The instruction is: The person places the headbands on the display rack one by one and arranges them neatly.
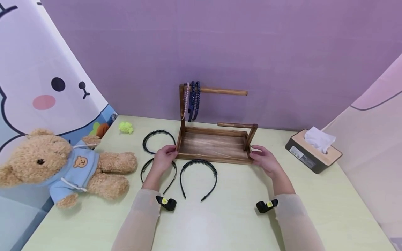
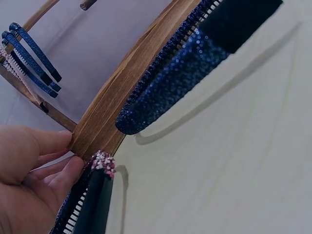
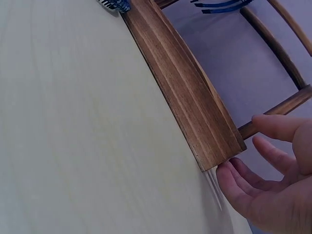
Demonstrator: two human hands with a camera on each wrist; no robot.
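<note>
A brown wooden rack [image 1: 216,161] with a tray base and two horizontal bars stands near the back of the table. Its left front corner is pinched between the thumb and fingers of my left hand [image 1: 163,158]. At the right end, my right hand [image 1: 265,161] holds the corner, thumb by the short post and fingertips at the lower edge. Several headbands [image 1: 194,101], pink and dark blue, hang at the left of the upper bar. Three dark toothed headbands lie on the table: one behind my left hand [image 1: 154,132], one under that wrist [image 1: 172,179], one in front of the rack [image 1: 198,161].
A teddy bear [image 1: 75,167] in a blue top lies at the left, with a small yellow-green item [image 1: 126,127] behind it. On the right is a tissue box [image 1: 309,157]. A purple backdrop [image 1: 282,52] rises just behind the rack.
</note>
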